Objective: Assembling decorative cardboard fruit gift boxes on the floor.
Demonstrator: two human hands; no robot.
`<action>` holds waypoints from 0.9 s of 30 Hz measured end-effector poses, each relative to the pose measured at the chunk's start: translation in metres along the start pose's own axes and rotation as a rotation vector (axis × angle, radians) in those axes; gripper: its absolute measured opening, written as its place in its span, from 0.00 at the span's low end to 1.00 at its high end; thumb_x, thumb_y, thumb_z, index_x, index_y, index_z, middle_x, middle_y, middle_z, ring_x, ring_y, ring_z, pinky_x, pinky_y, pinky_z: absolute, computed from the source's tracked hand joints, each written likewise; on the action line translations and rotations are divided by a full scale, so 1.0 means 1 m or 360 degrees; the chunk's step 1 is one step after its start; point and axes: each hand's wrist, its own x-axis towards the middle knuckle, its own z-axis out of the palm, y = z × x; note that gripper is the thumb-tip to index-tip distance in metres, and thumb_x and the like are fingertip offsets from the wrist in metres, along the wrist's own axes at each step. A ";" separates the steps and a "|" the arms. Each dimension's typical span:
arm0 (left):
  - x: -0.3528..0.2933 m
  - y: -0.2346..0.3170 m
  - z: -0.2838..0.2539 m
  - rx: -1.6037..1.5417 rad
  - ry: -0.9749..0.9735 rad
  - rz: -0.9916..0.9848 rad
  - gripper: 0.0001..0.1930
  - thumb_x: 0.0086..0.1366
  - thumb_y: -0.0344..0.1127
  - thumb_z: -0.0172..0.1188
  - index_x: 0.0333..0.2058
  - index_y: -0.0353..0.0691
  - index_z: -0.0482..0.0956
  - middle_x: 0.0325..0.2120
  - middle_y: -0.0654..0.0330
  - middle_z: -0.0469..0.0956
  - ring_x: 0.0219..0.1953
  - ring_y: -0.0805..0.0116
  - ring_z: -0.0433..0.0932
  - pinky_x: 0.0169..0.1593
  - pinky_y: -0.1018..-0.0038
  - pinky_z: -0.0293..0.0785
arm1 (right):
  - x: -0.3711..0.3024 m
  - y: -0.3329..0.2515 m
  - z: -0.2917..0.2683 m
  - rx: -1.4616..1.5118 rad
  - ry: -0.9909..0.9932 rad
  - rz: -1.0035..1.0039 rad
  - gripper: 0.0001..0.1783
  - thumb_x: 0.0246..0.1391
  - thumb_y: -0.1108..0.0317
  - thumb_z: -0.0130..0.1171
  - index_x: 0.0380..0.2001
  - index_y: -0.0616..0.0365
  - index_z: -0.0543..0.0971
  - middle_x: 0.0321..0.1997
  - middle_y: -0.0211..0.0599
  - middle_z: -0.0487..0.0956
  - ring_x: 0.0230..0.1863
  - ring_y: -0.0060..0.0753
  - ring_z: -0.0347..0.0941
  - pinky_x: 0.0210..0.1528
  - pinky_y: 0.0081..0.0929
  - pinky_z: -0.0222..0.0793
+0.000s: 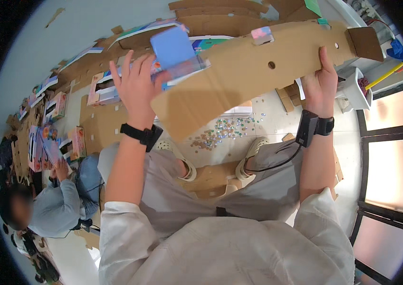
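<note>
A long brown cardboard panel, with a round hole in it and a folded flap at its right end, is raised and tilted in front of me. My right hand is closed on its right part, the thumb against the brown face. By the panel's left end, my left hand is held up with its fingers spread apart. Just right of those fingers is a blue square flap, blurred; whether it is joined to the panel I cannot tell. A small coloured tab sticks to the panel's upper edge.
Many small round pieces lie scattered on the floor between my feet. Torn cardboard and printed boxes line the far and left sides. A person works at the left with a box. A white bin stands right.
</note>
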 end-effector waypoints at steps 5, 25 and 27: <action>0.009 -0.031 0.010 -0.0379 -0.0147 0.0074 0.15 0.59 0.41 0.69 0.43 0.43 0.84 0.43 0.59 0.84 0.54 0.55 0.78 0.71 0.49 0.63 | -0.001 0.005 0.017 -0.0437 0.0155 -0.0183 0.17 0.75 0.69 0.50 0.61 0.65 0.74 0.65 0.44 0.78 0.67 0.43 0.73 0.72 0.42 0.67; 0.048 -0.023 -0.087 -0.0499 0.0687 -0.0204 0.17 0.54 0.43 0.81 0.34 0.41 0.86 0.30 0.62 0.81 0.36 0.59 0.77 0.54 0.59 0.69 | -0.053 0.039 -0.143 -0.1175 0.1481 0.0449 0.36 0.70 0.36 0.55 0.65 0.54 0.67 0.66 0.44 0.68 0.67 0.52 0.69 0.62 0.63 0.73; 0.049 -0.035 -0.093 -0.0763 0.0563 -0.0332 0.17 0.53 0.44 0.82 0.33 0.42 0.85 0.27 0.64 0.78 0.36 0.59 0.75 0.53 0.61 0.67 | -0.046 0.038 -0.164 -0.1469 0.1204 0.0161 0.35 0.70 0.35 0.54 0.66 0.49 0.65 0.69 0.36 0.66 0.69 0.48 0.65 0.65 0.61 0.67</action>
